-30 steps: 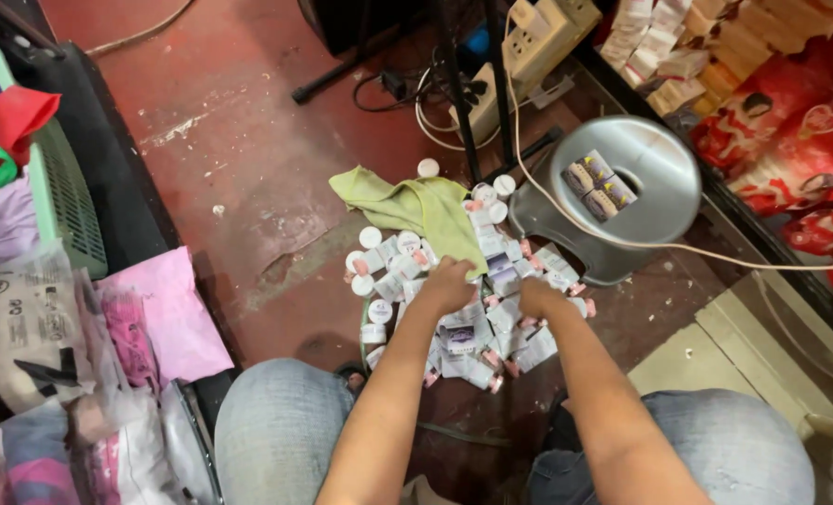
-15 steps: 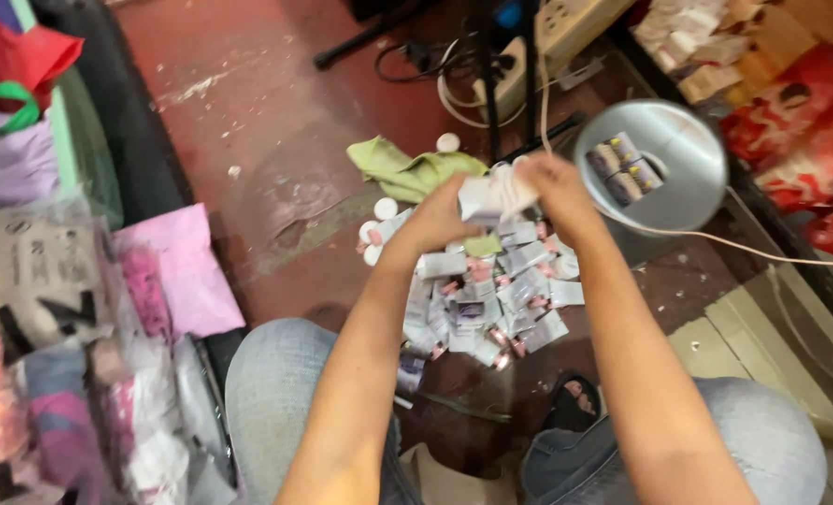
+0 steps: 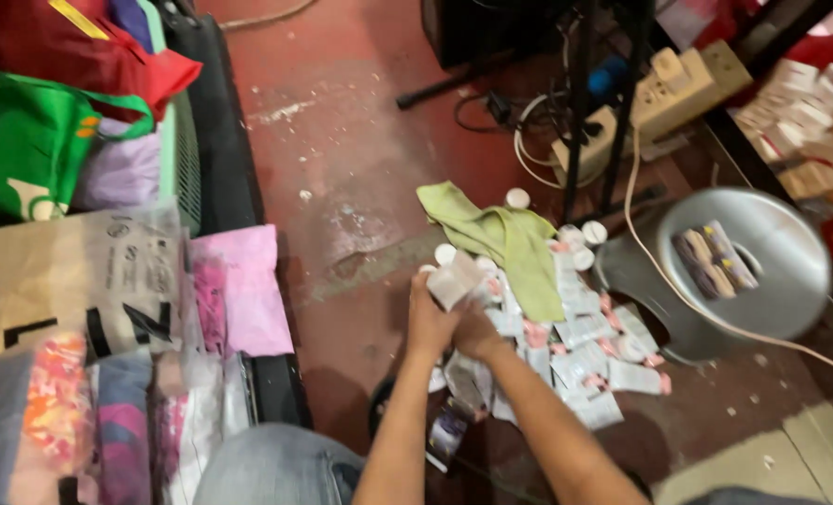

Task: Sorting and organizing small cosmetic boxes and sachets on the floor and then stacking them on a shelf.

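Down on the red floor (image 3: 342, 140), a round metal stool (image 3: 753, 271) stands beside the packet heap (image 3: 575, 346); left hand (image 3: 429, 323) and right hand (image 3: 477, 332) meet, fingers pinching one small white packet (image 3: 454, 279) above it; better gripped firmly, I'd say

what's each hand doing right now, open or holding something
Left hand: closed on a small white packet, held above the pile of packets.
Right hand: pressed against the left hand; its grip cannot be told.

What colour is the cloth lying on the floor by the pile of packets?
Light yellow-green; the cloth shows in the head view.
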